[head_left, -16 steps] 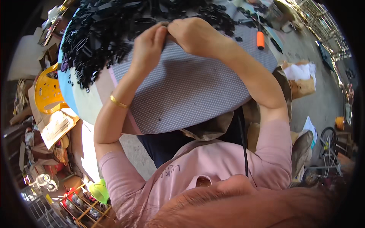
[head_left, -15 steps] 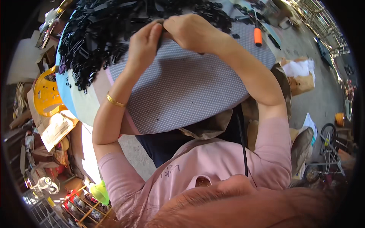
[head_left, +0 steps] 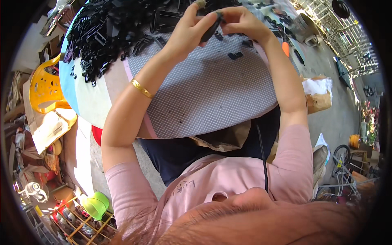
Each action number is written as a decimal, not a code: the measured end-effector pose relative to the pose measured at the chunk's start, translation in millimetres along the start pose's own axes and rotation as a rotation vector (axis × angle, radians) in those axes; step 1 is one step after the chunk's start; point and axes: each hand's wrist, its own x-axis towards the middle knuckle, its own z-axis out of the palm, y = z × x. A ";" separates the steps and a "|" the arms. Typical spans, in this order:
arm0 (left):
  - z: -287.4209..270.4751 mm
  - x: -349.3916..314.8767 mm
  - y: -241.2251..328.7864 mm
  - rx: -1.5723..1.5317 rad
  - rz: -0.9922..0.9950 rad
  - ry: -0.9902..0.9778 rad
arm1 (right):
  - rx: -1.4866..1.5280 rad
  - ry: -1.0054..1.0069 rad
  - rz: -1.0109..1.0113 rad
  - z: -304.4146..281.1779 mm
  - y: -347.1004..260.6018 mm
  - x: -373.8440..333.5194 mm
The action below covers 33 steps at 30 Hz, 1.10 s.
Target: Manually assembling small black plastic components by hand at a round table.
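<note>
A small, dark, elongated black plastic piece (head_left: 210,32) is held above the far part of the round table. My left hand (head_left: 183,37) grips it between thumb and fingers, and the fingertips look covered with something greenish-dark. On its right, my right hand (head_left: 250,25) pinches at the piece's upper end with thumb and forefinger; the exact contact is too small to make out. A large heap of black plastic pieces (head_left: 96,45) spreads over the table's far left. Several loose black pieces (head_left: 235,55) lie on the grey patterned tablecloth (head_left: 212,94) below my right hand.
An orange-handled tool (head_left: 285,49) lies at the table's right, near a metal mug (head_left: 304,28). A yellow plastic chair (head_left: 45,87) stands to the left, and a cardboard box (head_left: 319,100) sits on the floor to the right. Lower left is a green helmet-like object (head_left: 96,205).
Both hands have shifted right and farther over the table. The fingers have opened out from a tight grip, so the black piece now shows. Loose pieces now show under my right hand.
</note>
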 end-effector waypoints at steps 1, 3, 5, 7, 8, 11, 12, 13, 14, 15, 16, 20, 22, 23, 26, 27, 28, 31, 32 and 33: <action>4.6 -1.2 6.9 0.003 -0.031 0.042 | 0.045 -0.021 0.034 0.0 -1.1 -0.3; -2.0 -1.4 1.6 -0.064 0.161 -0.050 | 0.075 -0.045 0.088 -3.0 5.5 2.2; -0.8 2.0 2.8 0.028 -0.096 0.064 | 0.230 -0.237 -0.024 -11.2 14.9 5.7; 4.9 1.8 6.8 0.014 -0.111 0.040 | 0.207 -0.206 -0.002 -12.7 19.3 7.3; 7.3 1.3 5.7 0.005 -0.122 0.015 | 0.170 -0.172 0.037 -13.0 21.9 6.7; 5.1 0.0 0.7 -0.035 -0.113 0.010 | 0.278 -0.200 0.070 -4.9 12.8 9.6; 6.9 1.4 0.7 -0.081 -0.116 0.031 | 0.118 -0.166 -0.013 -5.1 8.2 11.5; 8.0 3.0 0.4 -0.121 -0.125 0.038 | 0.142 -0.098 -0.008 -1.9 4.0 8.1; 7.6 2.6 2.4 -0.055 -0.090 0.011 | 0.091 -0.099 -0.024 -0.9 -2.2 9.0; 6.1 -0.1 6.2 0.011 -0.058 -0.015 | 0.041 -0.100 -0.039 0.2 -8.4 11.2; 3.6 -0.2 5.9 -0.005 -0.053 -0.033 | 0.103 -0.073 -0.066 6.8 -12.0 14.8; 0.9 -12.5 7.8 -0.046 -0.159 0.058 | 0.147 -0.092 0.025 17.2 -32.3 11.8; 0.9 -15.3 1.7 -0.104 -0.201 0.024 | 0.188 -0.071 0.059 20.8 -25.9 6.5; 1.5 -16.2 0.4 -0.126 -0.221 0.026 | 0.202 -0.092 0.013 20.6 -15.7 7.2; -4.8 -26.2 4.5 -0.192 -0.296 0.003 | 0.301 -0.231 0.134 18.7 -18.7 7.0; -4.6 -28.2 6.2 -0.222 -0.306 0.018 | 0.281 -0.226 0.141 19.4 -19.2 6.7; -3.8 -29.4 7.1 -0.254 -0.316 0.032 | 0.297 -0.205 0.143 22.7 -19.9 5.5; -6.5 -26.5 5.9 -0.267 -0.300 0.001 | 0.294 -0.119 0.125 29.1 -27.3 6.6; -7.0 -25.7 6.6 -0.273 -0.296 -0.038 | 0.268 -0.092 0.127 31.0 -26.1 6.6; -6.9 -26.5 7.7 -0.232 -0.265 -0.073 | 0.268 -0.094 0.122 30.4 -24.3 8.4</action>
